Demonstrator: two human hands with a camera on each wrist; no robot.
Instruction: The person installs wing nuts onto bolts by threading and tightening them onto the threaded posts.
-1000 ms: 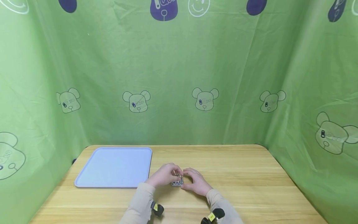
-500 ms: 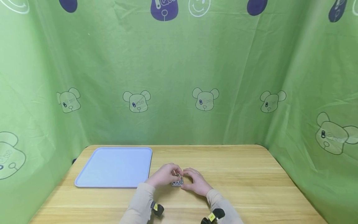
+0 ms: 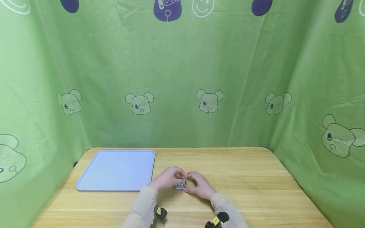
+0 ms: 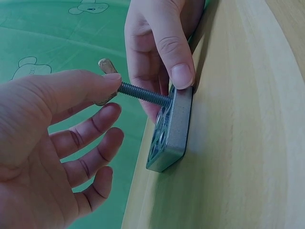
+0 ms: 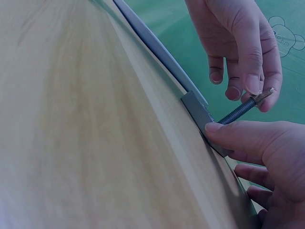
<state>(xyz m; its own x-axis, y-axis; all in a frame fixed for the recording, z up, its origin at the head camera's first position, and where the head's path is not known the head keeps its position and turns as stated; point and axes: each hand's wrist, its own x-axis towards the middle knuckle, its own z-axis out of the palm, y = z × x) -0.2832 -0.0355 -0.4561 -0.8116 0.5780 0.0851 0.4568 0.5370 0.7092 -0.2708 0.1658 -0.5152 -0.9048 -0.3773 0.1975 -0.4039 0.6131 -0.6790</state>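
My left hand (image 3: 166, 179) pinches the brass-coloured wing head of a wing bolt (image 4: 145, 94) between thumb and index finger. Its other fingers are spread loosely and bent in the left wrist view. The dark threaded shank runs down to a small grey metal block (image 4: 176, 126) with round holes in its upper face. How deep the bolt's end sits is hidden. My right hand (image 3: 201, 186) grips the block's right end, the thumb (image 5: 219, 128) along its near side. The block lies flat on the wooden table in the right wrist view.
A pale blue tray (image 3: 117, 171) lies on the table's left side, its right edge close to my left forearm. The wooden table (image 3: 242, 177) runs back to a green curtain (image 3: 176, 126), which also hangs at both sides.
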